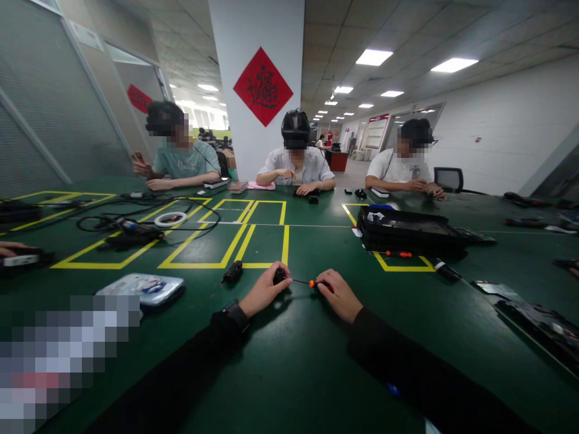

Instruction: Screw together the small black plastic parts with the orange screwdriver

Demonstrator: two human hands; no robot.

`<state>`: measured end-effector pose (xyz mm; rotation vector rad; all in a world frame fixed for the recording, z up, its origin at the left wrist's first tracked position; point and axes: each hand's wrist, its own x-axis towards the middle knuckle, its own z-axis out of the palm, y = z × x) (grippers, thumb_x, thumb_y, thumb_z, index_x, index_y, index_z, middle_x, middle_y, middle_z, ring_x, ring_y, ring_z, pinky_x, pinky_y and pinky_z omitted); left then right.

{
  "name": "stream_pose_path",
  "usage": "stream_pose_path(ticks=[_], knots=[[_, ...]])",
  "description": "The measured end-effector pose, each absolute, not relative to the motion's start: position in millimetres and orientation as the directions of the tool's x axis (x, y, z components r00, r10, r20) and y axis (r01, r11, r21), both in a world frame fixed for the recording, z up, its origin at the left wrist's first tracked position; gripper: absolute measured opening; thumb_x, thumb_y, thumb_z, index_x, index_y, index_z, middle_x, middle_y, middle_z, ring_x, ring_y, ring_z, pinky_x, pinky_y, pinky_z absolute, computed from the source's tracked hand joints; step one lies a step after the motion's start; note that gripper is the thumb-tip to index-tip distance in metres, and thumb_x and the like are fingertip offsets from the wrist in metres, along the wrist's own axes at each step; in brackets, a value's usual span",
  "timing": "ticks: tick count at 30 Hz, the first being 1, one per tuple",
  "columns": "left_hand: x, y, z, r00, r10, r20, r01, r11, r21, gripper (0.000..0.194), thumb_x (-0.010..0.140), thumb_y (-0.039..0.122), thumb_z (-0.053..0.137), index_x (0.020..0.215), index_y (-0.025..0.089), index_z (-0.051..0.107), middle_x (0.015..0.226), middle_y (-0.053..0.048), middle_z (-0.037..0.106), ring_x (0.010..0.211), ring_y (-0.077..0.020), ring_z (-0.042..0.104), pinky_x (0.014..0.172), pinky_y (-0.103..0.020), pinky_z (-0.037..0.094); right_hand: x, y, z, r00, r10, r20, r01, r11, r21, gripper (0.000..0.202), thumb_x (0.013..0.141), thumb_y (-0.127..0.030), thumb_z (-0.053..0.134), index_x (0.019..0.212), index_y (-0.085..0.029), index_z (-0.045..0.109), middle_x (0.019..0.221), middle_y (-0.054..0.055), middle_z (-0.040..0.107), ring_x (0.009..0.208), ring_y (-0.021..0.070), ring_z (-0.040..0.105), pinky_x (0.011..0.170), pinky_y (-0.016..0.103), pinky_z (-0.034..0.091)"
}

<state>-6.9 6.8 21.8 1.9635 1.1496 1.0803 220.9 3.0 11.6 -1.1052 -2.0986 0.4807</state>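
Observation:
My left hand (266,289) is closed around a small black rounded part (279,276), which stands a little above the green table. In my right hand (340,295) is a screwdriver (312,284) with an orange and black handle. Its thin shaft points left, and the tip reaches the black part at my left fingers; whether it sits in a screw is too small to tell. A second small black object (232,272) lies on the table just left of my left hand.
A pale blue case (143,290) lies at left, behind cables and a white ring (170,219). Black casings (411,229) and another orange screwdriver (398,254) are at right, near opened electronics (538,328). Three people in headsets sit across the table (289,374); another hand (15,248) shows at far left.

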Motion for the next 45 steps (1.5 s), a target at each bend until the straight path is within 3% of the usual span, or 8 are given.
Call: stream_pose_path(ticks=[9, 13, 18, 25, 30, 33, 45], knots=[[-6.2, 7.2, 20.7, 0.318, 0.880, 0.353, 0.404, -0.462, 0.789, 0.012, 0.075, 0.018, 0.051, 0.086, 0.018, 0.048, 0.084, 0.000, 0.054, 0.079, -0.0133, 0.051, 0.076, -0.027, 0.040, 219.8, -3.3, 15.8, -0.377, 0.849, 0.371, 0.566, 0.528, -0.634, 0.015, 0.076, -0.018, 0.056, 0.091, -0.018, 0.054, 0.088, 0.004, 0.055, 0.082, 0.0162, 0.051, 0.075, 0.031, 0.042], [-6.8, 7.3, 19.8, 0.320, 0.875, 0.362, 0.393, -0.471, 0.790, 0.011, 0.076, 0.017, 0.051, 0.086, 0.018, 0.047, 0.084, 0.000, 0.054, 0.079, -0.0129, 0.051, 0.076, -0.026, 0.040, 220.2, -2.7, 14.6, -0.364, 0.865, 0.346, 0.544, 0.499, -0.674, 0.018, 0.081, -0.020, 0.050, 0.099, -0.019, 0.055, 0.095, 0.005, 0.056, 0.088, 0.0164, 0.052, 0.081, 0.032, 0.041], [-6.3, 8.2, 19.5, 0.320, 0.878, 0.355, 0.405, -0.466, 0.787, 0.012, 0.075, 0.018, 0.052, 0.085, 0.017, 0.047, 0.084, 0.000, 0.054, 0.079, -0.0130, 0.051, 0.076, -0.026, 0.040, 220.9, 0.4, 14.4, -0.410, 0.828, 0.382, 0.552, 0.559, -0.619, 0.015, 0.085, -0.018, 0.044, 0.086, -0.018, 0.060, 0.088, 0.005, 0.057, 0.089, 0.0171, 0.051, 0.082, 0.033, 0.040], [-6.6, 9.1, 17.5, 0.349, 0.860, 0.373, 0.384, -0.495, 0.780, 0.016, 0.071, 0.013, 0.054, 0.085, 0.017, 0.047, 0.082, 0.001, 0.053, 0.077, -0.0121, 0.051, 0.073, -0.025, 0.040, 219.5, -3.9, 17.6, -0.398, 0.828, 0.396, 0.504, 0.557, -0.660, 0.017, 0.075, -0.014, 0.055, 0.091, -0.018, 0.053, 0.089, 0.003, 0.055, 0.082, 0.0151, 0.052, 0.076, 0.029, 0.042], [-7.1, 9.0, 17.6, 0.351, 0.855, 0.381, 0.380, -0.502, 0.777, 0.015, 0.073, 0.012, 0.051, 0.086, 0.017, 0.047, 0.084, 0.000, 0.053, 0.078, -0.0126, 0.051, 0.074, -0.026, 0.040, 219.5, -2.6, 15.6, -0.367, 0.855, 0.366, 0.507, 0.514, -0.692, 0.019, 0.080, -0.018, 0.050, 0.098, -0.018, 0.054, 0.095, 0.005, 0.055, 0.088, 0.0160, 0.053, 0.081, 0.031, 0.042], [-6.8, 9.8, 16.3, 0.347, 0.855, 0.387, 0.372, -0.504, 0.779, 0.014, 0.074, 0.013, 0.051, 0.087, 0.017, 0.046, 0.084, 0.000, 0.053, 0.079, -0.0125, 0.050, 0.075, -0.026, 0.040, 220.0, -1.0, 15.1, -0.375, 0.836, 0.400, 0.519, 0.547, -0.657, 0.015, 0.083, -0.017, 0.044, 0.089, -0.017, 0.058, 0.091, 0.005, 0.055, 0.088, 0.0162, 0.052, 0.082, 0.032, 0.041], [-5.9, 8.6, 16.0, 0.335, 0.863, 0.377, 0.385, -0.491, 0.782, 0.014, 0.075, 0.015, 0.051, 0.088, 0.018, 0.046, 0.084, 0.000, 0.053, 0.079, -0.0124, 0.051, 0.075, -0.026, 0.040, 219.2, -3.5, 16.5, -0.364, 0.838, 0.407, 0.546, 0.546, -0.635, 0.016, 0.077, -0.018, 0.056, 0.093, -0.018, 0.055, 0.091, 0.004, 0.055, 0.087, 0.0167, 0.050, 0.078, 0.031, 0.041]])
